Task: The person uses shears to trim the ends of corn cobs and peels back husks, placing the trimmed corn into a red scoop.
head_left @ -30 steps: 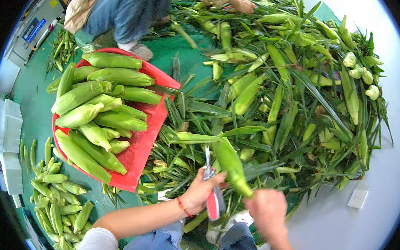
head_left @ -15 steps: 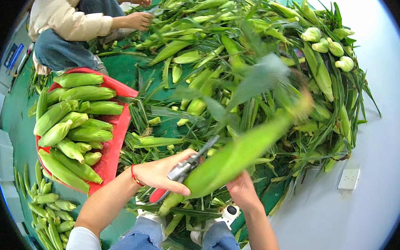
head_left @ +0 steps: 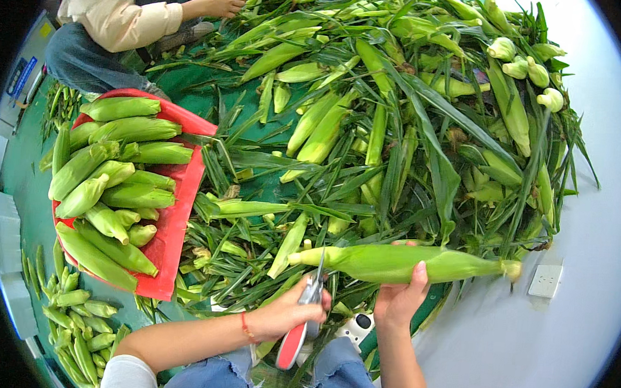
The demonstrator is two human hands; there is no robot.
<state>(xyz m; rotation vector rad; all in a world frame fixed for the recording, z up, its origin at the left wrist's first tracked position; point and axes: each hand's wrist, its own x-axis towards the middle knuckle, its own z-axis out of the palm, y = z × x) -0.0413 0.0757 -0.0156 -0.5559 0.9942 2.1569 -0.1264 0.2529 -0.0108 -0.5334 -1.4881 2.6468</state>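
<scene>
My right hand [head_left: 401, 297] grips a green ear of corn [head_left: 398, 263] in its husk, lying level with the stalk end to the left and the silk tip to the right. My left hand [head_left: 291, 314] is closed round pruning shears [head_left: 312, 292] with red and grey handles. Their blades point up and reach the ear's stalk end, where it narrows. Whether the blades touch the stalk I cannot tell. Loose leaves and husks lie beneath both hands.
A red dustpan-like scoop [head_left: 186, 222] full of husked ears stands at left. Below it lies a pile of smaller ears [head_left: 79, 329]. A large heap of corn and leaves [head_left: 398, 128] spreads ahead. Another person [head_left: 123, 15] sits at upper left. A wall socket [head_left: 545, 280] is at right.
The ear has swung from a blurred upward slant to level, and a long leaf beside it has dropped onto the heap. My left hand has lowered, with the shears' blades now at the stalk end.
</scene>
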